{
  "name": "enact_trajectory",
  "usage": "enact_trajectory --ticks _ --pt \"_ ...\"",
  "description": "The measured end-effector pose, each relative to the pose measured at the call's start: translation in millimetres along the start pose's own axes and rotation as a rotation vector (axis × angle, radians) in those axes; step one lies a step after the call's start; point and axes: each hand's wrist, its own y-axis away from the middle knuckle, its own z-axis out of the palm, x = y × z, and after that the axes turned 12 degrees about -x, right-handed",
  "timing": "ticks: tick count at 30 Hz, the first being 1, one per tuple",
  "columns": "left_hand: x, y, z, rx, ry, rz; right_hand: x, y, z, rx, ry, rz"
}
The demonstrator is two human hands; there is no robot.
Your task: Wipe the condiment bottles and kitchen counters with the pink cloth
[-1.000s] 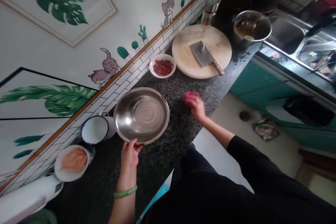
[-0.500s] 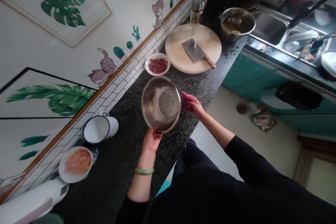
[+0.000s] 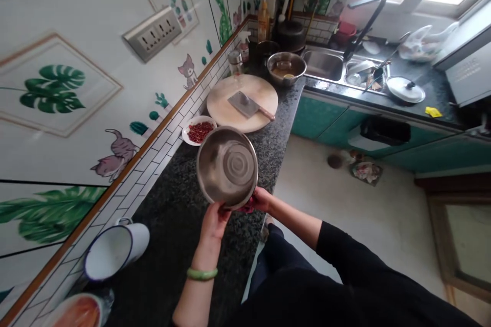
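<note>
A shiny steel basin is lifted above the dark granite counter, tilted toward me. My left hand, a green bangle on its wrist, grips the basin's near rim. My right hand is closed on a pink cloth and pressed against the basin's lower right edge, mostly hidden behind it.
A white dish of red beans sits by the tiled wall. Beyond it a round wooden board carries a cleaver. A steel bowl and sink lie further back. A white enamel mug stands near left.
The basin has come up off the counter and toward me in my left hand. My right hand with the pink cloth moved from the counter to under the basin. The view swung up toward the sink.
</note>
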Motion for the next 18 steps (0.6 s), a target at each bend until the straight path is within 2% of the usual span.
enact_trajectory --ticks 2,4,6,8,10,11,13,16,17,18 --pt "12.2 -0.4 -5.6 0.052 -0.001 0.072 14.6 15.7 2.8 0.008 0.118 0.008" --pt "22.1 1.7 -19.7 0.121 0.006 0.118 34.2 28.1 5.8 0.001 0.453 -0.05" --pt "28.1 6.0 -38.2 0.19 0.034 0.147 57.8 35.9 9.0 -0.102 0.89 -0.141" --pt "29.9 11.8 -57.6 0.24 0.08 0.167 77.2 37.6 6.5 -0.29 1.198 -0.204" --pt "28.3 18.5 -76.8 0.282 0.121 0.171 80.0 31.7 -12.0 -0.42 1.336 -0.259" --pt "26.4 21.9 -86.4 0.297 0.135 0.176 72.4 25.6 -29.8 -0.434 1.362 -0.294" --pt "21.0 28.8 -106.0 0.325 0.145 0.188 39.0 7.9 -81.4 -0.346 1.373 -0.359" --pt "9.8 38.6 -133.9 0.372 0.139 0.199 -35.5 -26.9 -170.0 0.156 1.392 -0.309" --pt "5.8 41.6 -141.8 0.389 0.144 0.195 -57.6 -38.1 -190.4 0.285 1.41 -0.257" --pt "1.9 44.5 -148.5 0.404 0.155 0.191 -74.2 -47.6 -200.9 0.399 1.406 -0.2"
